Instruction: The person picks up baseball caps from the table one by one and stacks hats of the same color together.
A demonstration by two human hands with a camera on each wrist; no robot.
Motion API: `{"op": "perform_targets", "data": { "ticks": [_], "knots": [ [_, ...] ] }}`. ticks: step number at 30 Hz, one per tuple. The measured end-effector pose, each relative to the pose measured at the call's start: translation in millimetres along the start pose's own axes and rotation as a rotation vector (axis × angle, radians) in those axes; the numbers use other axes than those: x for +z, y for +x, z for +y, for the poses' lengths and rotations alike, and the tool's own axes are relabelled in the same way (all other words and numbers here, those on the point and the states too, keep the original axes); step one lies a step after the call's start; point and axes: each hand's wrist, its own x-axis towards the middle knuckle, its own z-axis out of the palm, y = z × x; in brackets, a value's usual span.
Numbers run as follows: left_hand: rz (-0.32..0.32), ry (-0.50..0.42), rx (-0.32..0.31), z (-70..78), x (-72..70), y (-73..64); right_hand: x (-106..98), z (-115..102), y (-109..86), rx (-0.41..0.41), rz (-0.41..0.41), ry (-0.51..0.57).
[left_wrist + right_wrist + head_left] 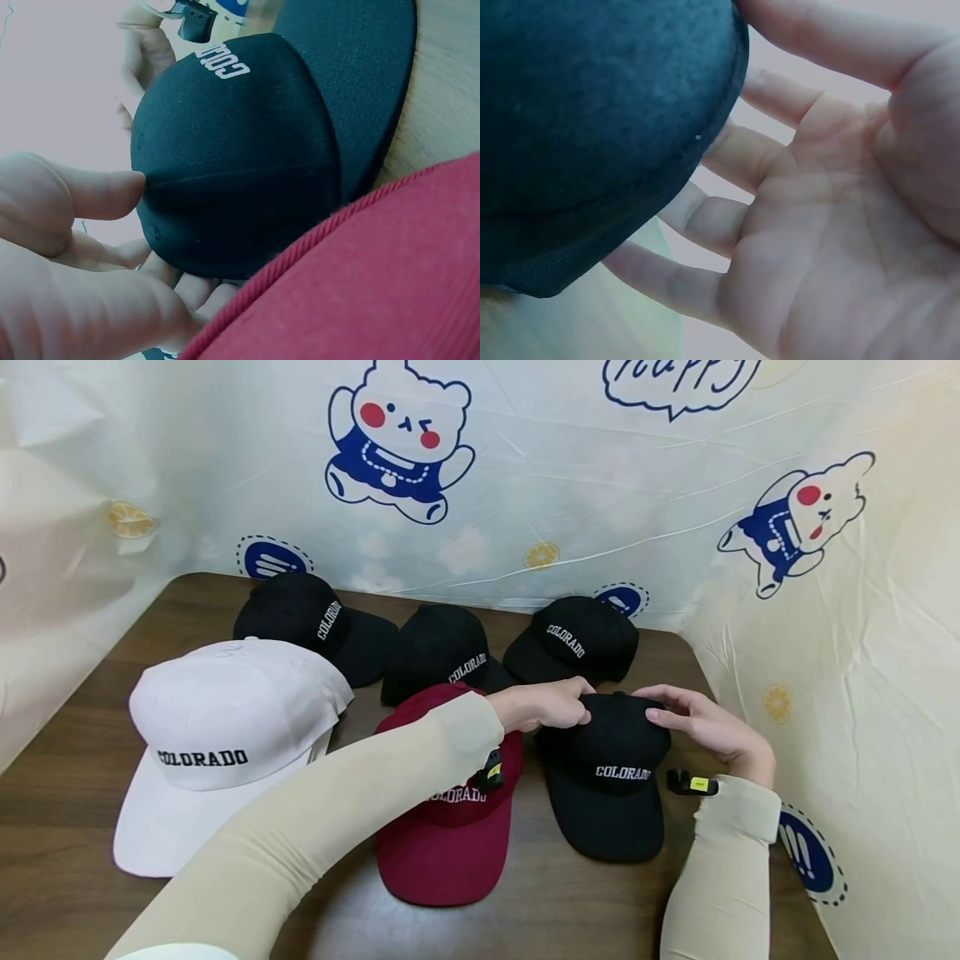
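A black baseball cap [615, 739] with white COLORADO lettering sits at the right of the table, its brim toward me. At its upper left edge my left hand [551, 703] grips the crown; in the left wrist view the thumb [109, 193] presses the side and the fingers go behind. My right hand [708, 731] holds the opposite side, thumb on the crown, and the right wrist view has its fingers [739, 154] reaching behind the edge. Under my left forearm lies a burgundy cap [446, 864], partly covered by the sleeve.
A large white cap [240, 710] stands at the left of the wooden table [360, 935]. Along the back are three more black caps: one at left [288, 614], one in the middle [438, 647] and one at right [592, 631]. Printed sheeting [540, 468] walls off the back and sides.
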Motion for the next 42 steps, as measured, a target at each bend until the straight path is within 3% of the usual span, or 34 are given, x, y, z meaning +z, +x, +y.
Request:
{"op": "perform_targets", "data": {
  "ticks": [14, 20, 23, 31, 42],
  "knots": [
    [0.038, 0.099, -0.023, 2.1, -5.4, -0.4, -2, -3, 5.1, 0.031, 0.019, -0.057],
    [0.065, 0.117, 0.02, 1.5, -11.1, -6.1, -3, -8, 2.8, 0.024, 0.068, -0.068],
    [0.085, 0.155, 0.054, 1.1, -16.0, -13.0, -3, -12, 0.0, 0.015, 0.114, -0.074],
    [0.164, 0.382, 0.194, 9.8, -32.3, -39.0, -17, -23, -4.5, 0.056, 0.241, -0.115],
    [0.284, 0.516, 0.26, 18.4, -56.2, -77.1, -58, -51, 38.3, 0.132, 0.224, -0.131]
  ]
}}
